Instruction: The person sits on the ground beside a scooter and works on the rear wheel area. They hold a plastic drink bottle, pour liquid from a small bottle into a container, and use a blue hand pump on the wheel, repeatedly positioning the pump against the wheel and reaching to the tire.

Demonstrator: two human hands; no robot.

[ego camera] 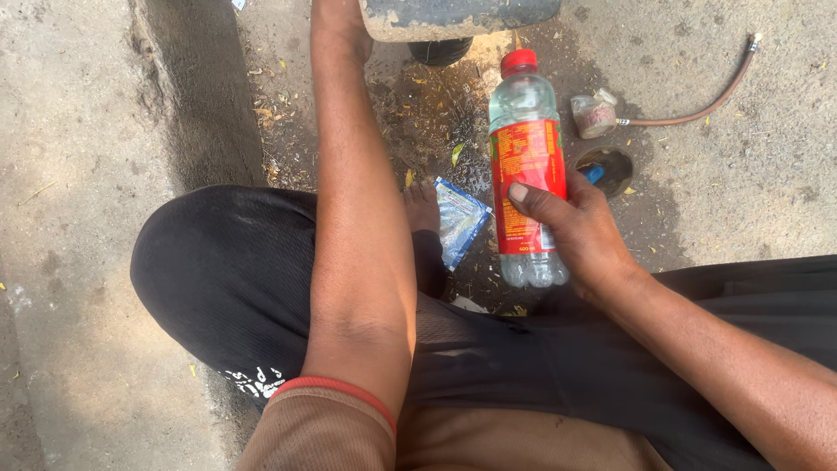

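Your right hand (580,228) wraps around a clear plastic bottle with a red label and red cap (526,166), thumb across the label, holding it upright over the wet ground just right of your bare foot (422,206). A blue-white foil sachet (459,218) lies beside it. Farther off, your left hand (342,26) reaches the dusty black tyre (453,17); its grip I cannot tell.

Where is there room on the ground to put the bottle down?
Bare concrete lies left of the bent knee, and more right of the hose. It is crowded around the bottle: blue packet, small jar, round lid.
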